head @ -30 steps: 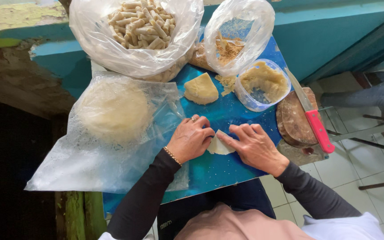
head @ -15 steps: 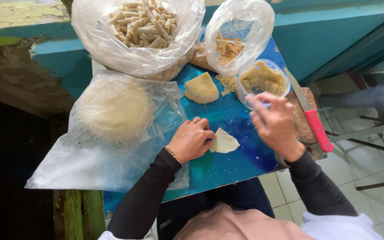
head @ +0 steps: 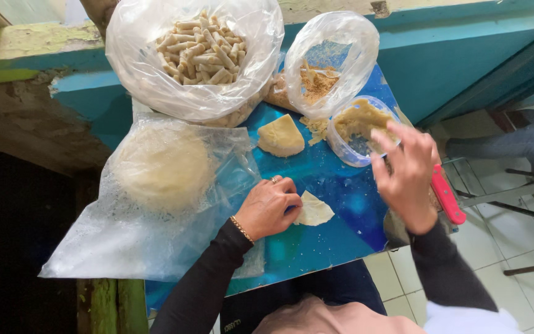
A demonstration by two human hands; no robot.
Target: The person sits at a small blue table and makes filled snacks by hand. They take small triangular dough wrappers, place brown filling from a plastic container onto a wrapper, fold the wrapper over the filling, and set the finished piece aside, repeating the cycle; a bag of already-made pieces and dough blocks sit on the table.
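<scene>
- Left hand [head: 270,207] flat on the blue tabletop [head: 322,247], fingers curled lightly, fingertips pinning the edge of the thin pale wrapper [head: 314,210] just beside them; not clenched, nothing lifted.
- Right hand [head: 406,176] raised over the small clear tub [head: 361,133] of yellowish filling, fingers bent down toward it; cannot tell if any filling is pinched between them.
- Wrapper thin and held at one edge only: likely to tear or slide if the left hand presses or drags too hard.
- Tub near the far-right edge of the tabletop, past the right hand: probably easy to tip or push off with a careless dip.
- Red-handled knife [head: 446,195] lying just under the right hand: risk of a bump or a cut when the hand comes down.
- Lump of filling [head: 281,136] beyond the left hand, loose crumbs near it: may stick to the wrapper.
- Large bag of finished rolls [head: 196,52] and flat bag of wrappers [head: 156,185] well left of the right hand: loose plastic may catch a sleeve.
</scene>
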